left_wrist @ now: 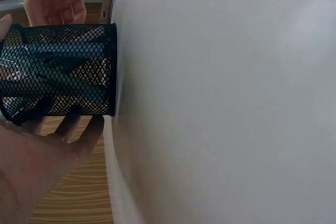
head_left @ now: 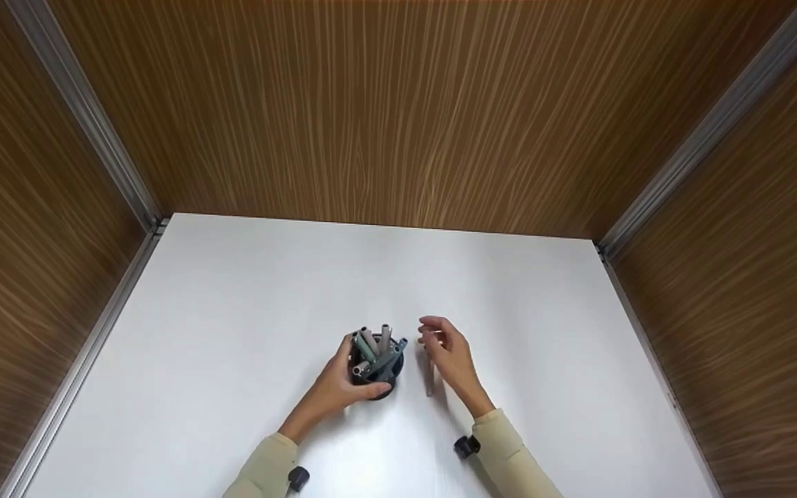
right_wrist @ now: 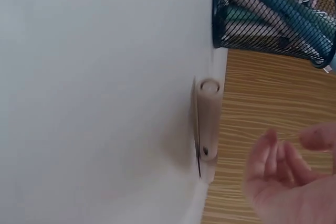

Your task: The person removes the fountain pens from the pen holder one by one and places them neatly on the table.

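Observation:
My left hand holds a black mesh pen cup, thumb on the near side and fingers around the far side. The cup stands upright on the white table. Several capped pens in muted green, pink, grey and blue lean in it, their ends above the rim. Just right of the cup, a pinkish-beige pen with a long clip lies on the table. Over that pen hovers my right hand, fingers loosely bent and nothing between them. In the right wrist view a gap separates its fingertips from the pen.
The white tabletop spreads around both hands. Wood-grain panels rise at the back and both sides, with grey metal rails along the corners. Black wrist bands show at the sleeves.

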A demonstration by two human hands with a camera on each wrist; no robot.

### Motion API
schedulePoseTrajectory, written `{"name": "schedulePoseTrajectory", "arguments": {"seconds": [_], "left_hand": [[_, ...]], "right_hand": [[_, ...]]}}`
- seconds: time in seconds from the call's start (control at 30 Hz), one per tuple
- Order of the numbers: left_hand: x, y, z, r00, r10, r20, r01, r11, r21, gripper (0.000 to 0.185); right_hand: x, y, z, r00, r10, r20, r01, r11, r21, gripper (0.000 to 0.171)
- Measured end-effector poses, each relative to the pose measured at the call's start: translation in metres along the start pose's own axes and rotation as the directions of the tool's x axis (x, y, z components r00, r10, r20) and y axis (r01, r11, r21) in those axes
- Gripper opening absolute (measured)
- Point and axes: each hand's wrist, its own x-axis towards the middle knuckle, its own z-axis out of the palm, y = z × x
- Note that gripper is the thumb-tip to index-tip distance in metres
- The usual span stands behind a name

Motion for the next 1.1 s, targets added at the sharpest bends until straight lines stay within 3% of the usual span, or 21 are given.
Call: {"name": "schedulePoseTrajectory", "arguments": {"seconds": [0.17,0.37,0.5,0.67,1.1], "left_hand": [[0.0,0.002,0.002,1.0,-0.001,-0.021,0.001,1.0,-0.02,0.109],[0.001,0.001,0.004,1.0,0.0,-0.029,-0.001,1.0,-0.025,0.105],[0.002,0.001,0.006,0.999,0.021,-0.027,-0.023,0.998,-0.057,0.097],[0.003,0.003,0.006,0.999,0.044,-0.012,-0.044,0.996,-0.077,0.089],[0.001,0.0,0.006,0.997,0.066,-0.051,-0.07,0.994,-0.079,0.093]], "right_hand": [[-0.005,-0.002,0.001,0.995,0.011,0.102,-0.035,0.969,0.244,0.034],[-0.011,-0.006,0.002,0.978,-0.06,0.201,-0.014,0.938,0.347,0.037],[-0.014,-0.008,0.004,0.965,-0.089,0.245,-0.005,0.933,0.359,0.042],[-0.019,-0.007,0.009,0.961,-0.065,0.269,-0.033,0.939,0.343,0.043],[-0.022,-0.006,0.017,0.969,-0.11,0.22,0.04,0.954,0.297,0.021]]}}
